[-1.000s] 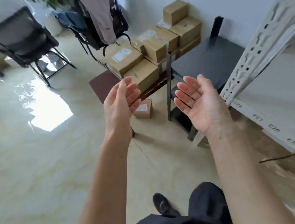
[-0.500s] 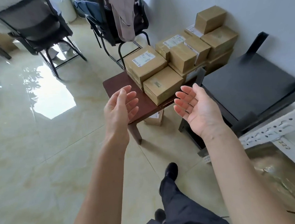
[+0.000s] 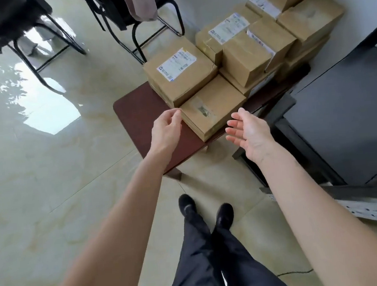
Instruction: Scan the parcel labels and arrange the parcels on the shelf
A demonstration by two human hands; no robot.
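Several brown cardboard parcels are stacked on a low dark-red table (image 3: 139, 115). The nearest parcel (image 3: 214, 108) lies flat at the table's front right, with clear tape on top. Behind it a larger parcel (image 3: 180, 75) shows a white label. My left hand (image 3: 167, 131) is open with curled fingers, just left of the nearest parcel's corner. My right hand (image 3: 248, 130) is open, palm facing left, just right of that parcel. Neither hand holds anything. No scanner is in view.
A black table (image 3: 344, 115) stands to the right of the parcels. A pale perforated shelf rail (image 3: 376, 213) crosses the lower right. Two black chairs (image 3: 126, 13) stand at the back, one draped with cloth. My feet (image 3: 188, 206) are on the glossy tiled floor.
I have stepped closer to the low table and the view has tilted down. Both open hands have reached forward and now flank the nearest parcel.
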